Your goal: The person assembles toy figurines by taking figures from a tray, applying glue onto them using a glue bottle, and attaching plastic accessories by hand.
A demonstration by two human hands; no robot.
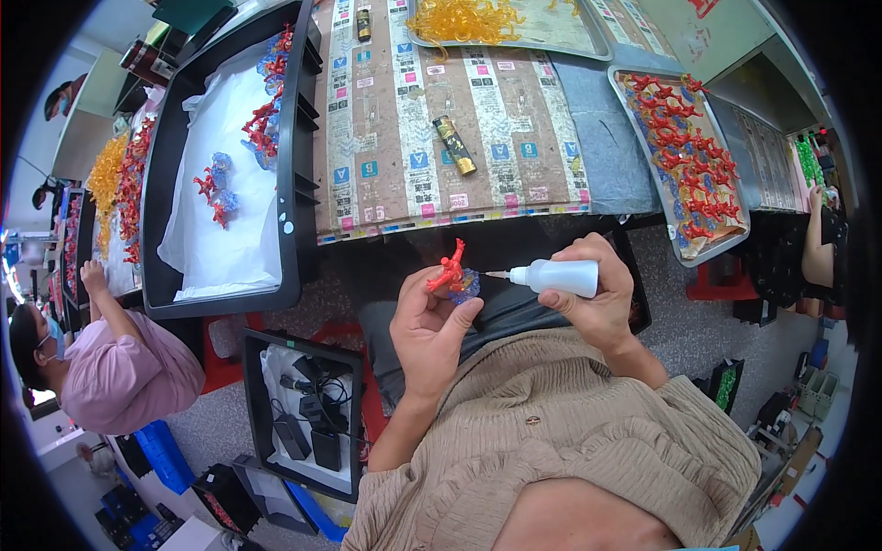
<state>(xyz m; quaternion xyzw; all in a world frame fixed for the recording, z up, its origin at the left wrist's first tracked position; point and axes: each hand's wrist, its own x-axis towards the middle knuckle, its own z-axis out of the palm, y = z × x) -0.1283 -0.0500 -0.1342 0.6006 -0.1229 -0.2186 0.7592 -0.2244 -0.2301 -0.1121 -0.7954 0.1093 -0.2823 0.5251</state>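
Workshop table (441, 119), paper-covered, black tray (294, 184) far left. Left hand (427, 321) pinches red figure (450, 268) on blue base. Right hand (597, 298) wraps white glue bottle (560, 275), nozzle beside base. Risk: oversqueeze, glue floods fingers.

Single head-worn fisheye view, aimed steeply down from close above the worktable (478, 138); straight edges are bent toward the rim, corners are blacked out.
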